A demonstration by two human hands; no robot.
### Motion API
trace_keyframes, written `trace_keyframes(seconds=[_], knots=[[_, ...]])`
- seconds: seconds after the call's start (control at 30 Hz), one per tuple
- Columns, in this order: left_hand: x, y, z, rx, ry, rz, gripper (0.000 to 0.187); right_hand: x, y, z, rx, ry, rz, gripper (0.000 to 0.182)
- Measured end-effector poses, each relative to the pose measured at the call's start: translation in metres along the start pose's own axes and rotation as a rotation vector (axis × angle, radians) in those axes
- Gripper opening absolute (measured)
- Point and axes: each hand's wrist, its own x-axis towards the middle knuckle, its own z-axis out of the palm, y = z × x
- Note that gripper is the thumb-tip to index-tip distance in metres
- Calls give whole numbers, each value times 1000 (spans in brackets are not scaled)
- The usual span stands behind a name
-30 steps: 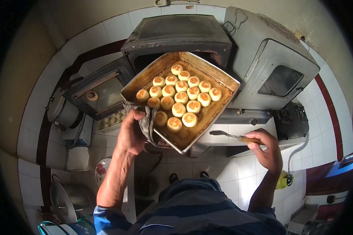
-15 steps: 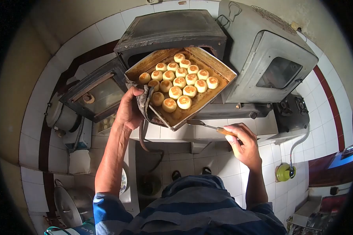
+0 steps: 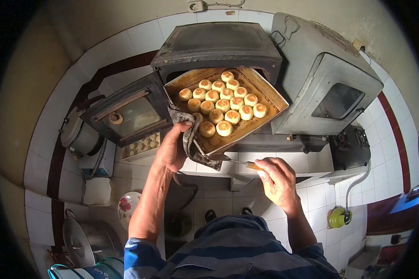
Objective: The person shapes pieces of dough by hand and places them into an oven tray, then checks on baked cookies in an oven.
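White tiled walls (image 3: 139,32), dark red band, tiled floor (image 3: 307,195)

We saw the tray (image 3: 265,100) filling most of the oven (image 3: 217,46) mouth, leaving only a thin gap above the buns (image 3: 222,103). Left of the oven, its open door (image 3: 128,111) barred the way. Right of it, a steel cabinet (image 3: 326,79) stood close. Below the oven, the tiled ledge (image 3: 291,160) lay open.

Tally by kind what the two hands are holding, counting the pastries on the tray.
Baking tray, left hand: 1
Cloth: 1
Wooden-handled tool, right hand: 1
Pastries: 21, one partly under the cloth
Total: 24
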Motion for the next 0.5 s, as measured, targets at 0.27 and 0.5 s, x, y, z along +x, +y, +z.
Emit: trace_keyframes(seconds=[0.27,0.5], knots=[[1,11,-1,50,61,-72,51,-14,13,-12,-47,99,96,25],[10,19,1,107,71,-67,53,-21,18,-18,-100,123,124,26]])
